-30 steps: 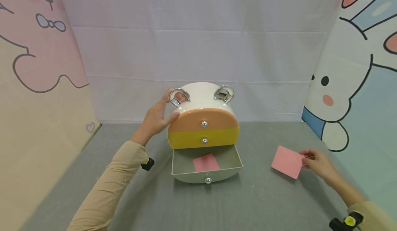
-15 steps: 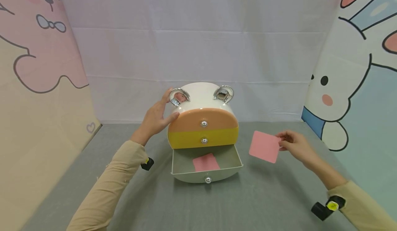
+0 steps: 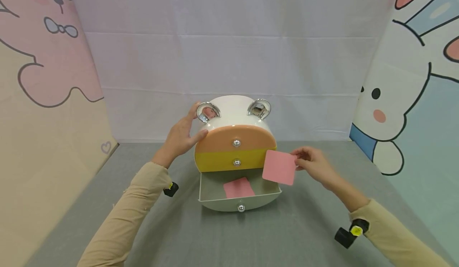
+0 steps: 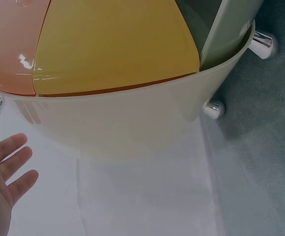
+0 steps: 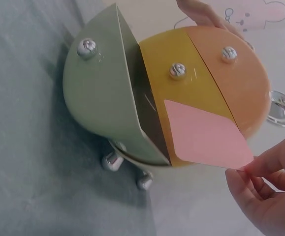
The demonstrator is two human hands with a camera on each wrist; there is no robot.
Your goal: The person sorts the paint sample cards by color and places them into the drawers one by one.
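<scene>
A small white chest of drawers [image 3: 231, 109] with silver ears stands mid-table; its orange top drawer [image 3: 218, 139] and yellow middle drawer [image 3: 215, 161] are closed. The green bottom drawer [image 3: 215, 205] is pulled out, and a pink square card [image 3: 238, 188] lies inside. My left hand [image 3: 179, 139] rests on the chest's upper left side, fingers straight and spread. My right hand [image 3: 315, 165] pinches a second pink card [image 3: 279, 167] by its right edge. In the head view that card hangs over the open drawer's right corner and hides part of it.
Grey cloth covers the table [image 3: 308, 235]. A white curtain [image 3: 229, 59] hangs behind the chest. Cartoon-printed panels flank it: a pink bear [image 3: 57, 67] at left and a white rabbit [image 3: 394, 99] at right. Silver feet [image 5: 112, 161] hold the chest off the table.
My right hand has carried the pinched pink card leftward and up from the table's right side to the open drawer. The left hand and the chest have stayed in place.
</scene>
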